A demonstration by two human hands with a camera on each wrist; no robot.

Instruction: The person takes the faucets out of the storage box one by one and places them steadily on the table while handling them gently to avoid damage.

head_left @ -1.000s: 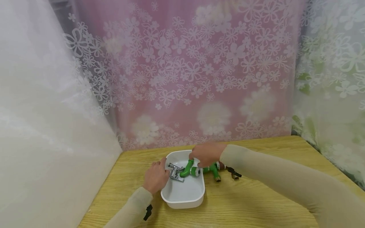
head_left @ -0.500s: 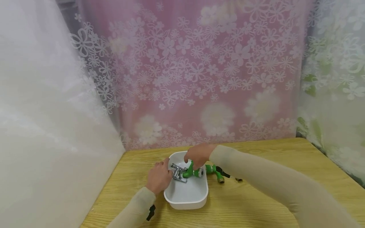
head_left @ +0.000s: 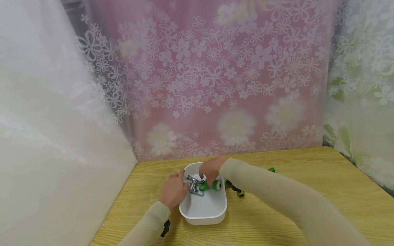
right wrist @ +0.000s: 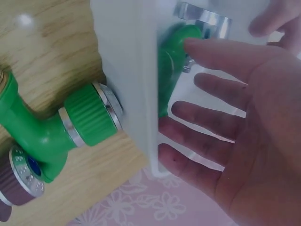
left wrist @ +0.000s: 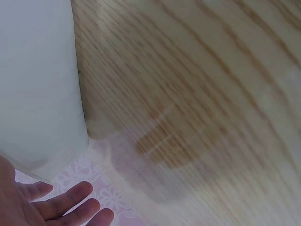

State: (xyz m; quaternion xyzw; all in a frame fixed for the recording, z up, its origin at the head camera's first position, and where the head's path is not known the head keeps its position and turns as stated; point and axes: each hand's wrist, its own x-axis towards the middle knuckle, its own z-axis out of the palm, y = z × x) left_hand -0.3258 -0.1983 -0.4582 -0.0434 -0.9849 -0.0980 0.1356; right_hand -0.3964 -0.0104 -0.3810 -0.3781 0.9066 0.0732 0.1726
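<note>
So the green fitting (head_left: 203, 186) sits inside the white tub (head_left: 203, 218), toward the far end and right up against a chrome faucet (head_left: 195, 186). The right hand (head_left: 212, 169) is over it from above. In the right wrist view its fingers are spread and fairly straight, not wrapped round anything; the thumb tip looks to be on the green or just beside it, hard to say which. Reaching down over the rim makes sense, since the tub walls box the fitting in.

The left hand (head_left: 174, 189) rests at the tub's left edge, fingers extended and apart. My guess is that's to stop the tub sliding. Can't tell how hard it presses.

Just outside the right wall a second green valve (right wrist: 91, 115) lies on the bench (head_left: 252, 225), brownish knob (right wrist: 21, 176) and all. Another green bit (head_left: 271, 169) peeks out past the right sleeve (head_left: 264, 188). That sleeve is the main nuisance: it covers much of that side. A pink flowered curtain (head_left: 215, 85) hangs behind, with a whitish sheet (head_left: 55, 136) on the left.
</note>
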